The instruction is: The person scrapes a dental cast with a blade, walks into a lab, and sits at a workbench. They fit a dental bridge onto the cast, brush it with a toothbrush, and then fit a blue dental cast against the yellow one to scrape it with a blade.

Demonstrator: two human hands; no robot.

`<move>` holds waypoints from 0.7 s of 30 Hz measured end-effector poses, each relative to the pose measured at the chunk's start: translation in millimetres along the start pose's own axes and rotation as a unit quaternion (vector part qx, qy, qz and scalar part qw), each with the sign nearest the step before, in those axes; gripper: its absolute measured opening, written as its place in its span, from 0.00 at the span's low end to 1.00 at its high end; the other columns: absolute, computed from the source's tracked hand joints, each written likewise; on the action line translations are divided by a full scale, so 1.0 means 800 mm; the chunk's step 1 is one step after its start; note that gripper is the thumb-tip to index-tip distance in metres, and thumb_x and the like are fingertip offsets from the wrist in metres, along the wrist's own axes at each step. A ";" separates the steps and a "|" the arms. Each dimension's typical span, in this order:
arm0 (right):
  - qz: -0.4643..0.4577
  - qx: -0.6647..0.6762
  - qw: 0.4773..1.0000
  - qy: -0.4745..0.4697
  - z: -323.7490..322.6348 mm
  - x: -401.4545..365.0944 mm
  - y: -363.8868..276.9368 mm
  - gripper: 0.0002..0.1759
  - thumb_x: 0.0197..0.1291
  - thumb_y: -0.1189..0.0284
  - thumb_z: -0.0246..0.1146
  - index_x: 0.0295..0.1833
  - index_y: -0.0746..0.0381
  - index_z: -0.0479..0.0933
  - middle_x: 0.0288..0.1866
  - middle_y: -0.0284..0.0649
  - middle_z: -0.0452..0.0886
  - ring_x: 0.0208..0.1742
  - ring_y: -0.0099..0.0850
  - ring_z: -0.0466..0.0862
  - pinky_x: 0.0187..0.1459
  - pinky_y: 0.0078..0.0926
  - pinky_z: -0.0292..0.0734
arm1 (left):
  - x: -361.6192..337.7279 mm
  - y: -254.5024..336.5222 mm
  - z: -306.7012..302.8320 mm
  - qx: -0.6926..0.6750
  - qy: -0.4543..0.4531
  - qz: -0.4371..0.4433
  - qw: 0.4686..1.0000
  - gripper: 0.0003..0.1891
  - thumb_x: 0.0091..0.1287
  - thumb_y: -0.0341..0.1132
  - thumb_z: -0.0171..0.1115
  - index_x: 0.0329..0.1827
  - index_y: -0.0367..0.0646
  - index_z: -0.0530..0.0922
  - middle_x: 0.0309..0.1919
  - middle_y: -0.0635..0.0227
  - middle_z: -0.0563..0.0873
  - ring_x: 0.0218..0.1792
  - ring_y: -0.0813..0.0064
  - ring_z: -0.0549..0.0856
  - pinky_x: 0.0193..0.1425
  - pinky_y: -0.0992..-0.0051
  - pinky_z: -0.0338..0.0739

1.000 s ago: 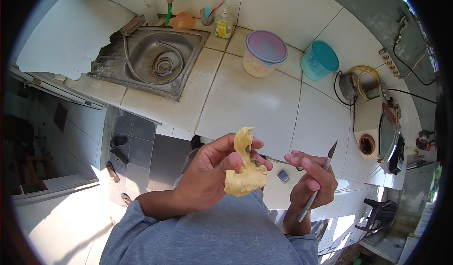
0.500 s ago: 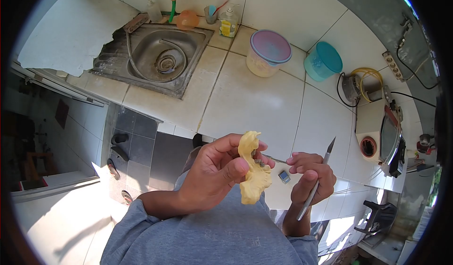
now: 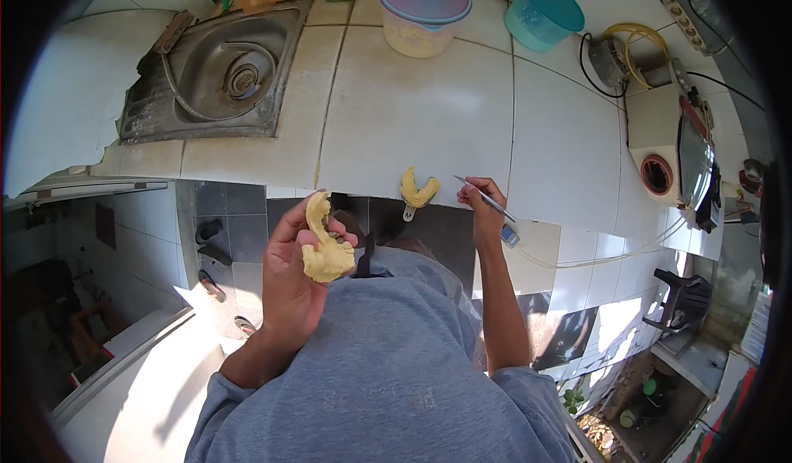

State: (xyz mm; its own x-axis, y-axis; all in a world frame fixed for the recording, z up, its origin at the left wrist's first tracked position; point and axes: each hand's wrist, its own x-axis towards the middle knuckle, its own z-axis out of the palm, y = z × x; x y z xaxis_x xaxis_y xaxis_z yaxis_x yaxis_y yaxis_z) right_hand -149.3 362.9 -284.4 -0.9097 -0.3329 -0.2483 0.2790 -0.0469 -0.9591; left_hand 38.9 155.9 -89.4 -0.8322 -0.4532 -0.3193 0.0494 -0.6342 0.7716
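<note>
My left hand (image 3: 297,265) is closed around a yellow dental impression (image 3: 328,258), an arched, uneven lump with a small grey part showing on its inner side. It is held up over my lap, left of the middle. My right hand (image 3: 487,203) grips a slim silver knife (image 3: 495,203) by its handle. Its pointed blade aims left over the counter's front edge. Between the hands, a horseshoe-shaped impression tray (image 3: 410,212) filled with yellow material lies at that edge, handle toward me.
A tiled counter (image 3: 412,108) runs across in front. A steel sink (image 3: 272,116) is set in it at left. Farther back stand a purple-lidded tub (image 3: 425,1) and a teal tub (image 3: 544,13). At right sits a boxy cream-coloured machine (image 3: 652,137) with cables.
My view has tilted down and both hands have drawn apart. The knife has turned from upright to leaning left toward the counter edge. The filled tray now shows on the counter.
</note>
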 end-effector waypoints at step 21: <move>0.002 -0.026 0.999 -0.038 -0.004 0.003 0.044 0.05 0.61 0.79 0.60 0.33 0.66 0.72 0.31 0.42 0.84 0.38 0.26 0.85 0.47 0.24 0.81 | 0.002 0.005 -0.003 -0.024 0.025 -0.027 0.999 0.29 0.71 0.44 0.57 0.69 0.37 0.63 0.49 0.60 0.78 0.52 0.67 0.83 0.50 0.69 0.87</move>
State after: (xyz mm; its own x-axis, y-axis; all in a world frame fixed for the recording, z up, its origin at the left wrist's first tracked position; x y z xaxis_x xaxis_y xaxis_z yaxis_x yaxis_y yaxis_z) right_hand -142.3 363.6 -319.4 -0.8818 -0.4037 -0.2437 0.2648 0.0037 -0.9643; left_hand 39.3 151.7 -88.1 -0.8058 -0.4478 -0.3876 0.0325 -0.6869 0.7261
